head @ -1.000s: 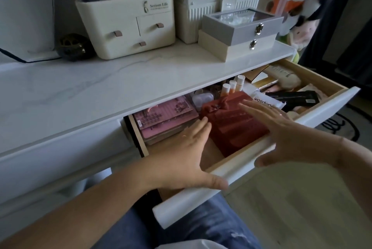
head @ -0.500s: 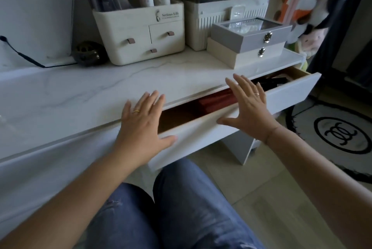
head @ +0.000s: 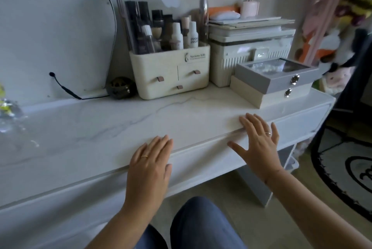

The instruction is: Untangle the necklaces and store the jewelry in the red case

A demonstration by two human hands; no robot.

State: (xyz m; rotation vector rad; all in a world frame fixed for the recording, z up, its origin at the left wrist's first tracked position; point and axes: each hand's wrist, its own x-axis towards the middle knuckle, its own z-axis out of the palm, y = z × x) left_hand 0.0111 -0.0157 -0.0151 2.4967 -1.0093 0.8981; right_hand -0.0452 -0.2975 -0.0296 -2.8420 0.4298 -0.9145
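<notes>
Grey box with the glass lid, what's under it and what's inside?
The grey box sits on a cream box with a matching round clasp. Through the lid only pale, blurred glints show; the contents cannot be told.

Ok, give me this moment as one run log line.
drawer: closed | left hand: open, flat against drawer front | right hand: open, flat against drawer front | red case: not in view

Marble vanity top [head: 100, 134] bears cosmetics organizer [head: 171, 71], ribbed white case [head: 231, 61], two stacked boxes [head: 275, 85].
</notes>
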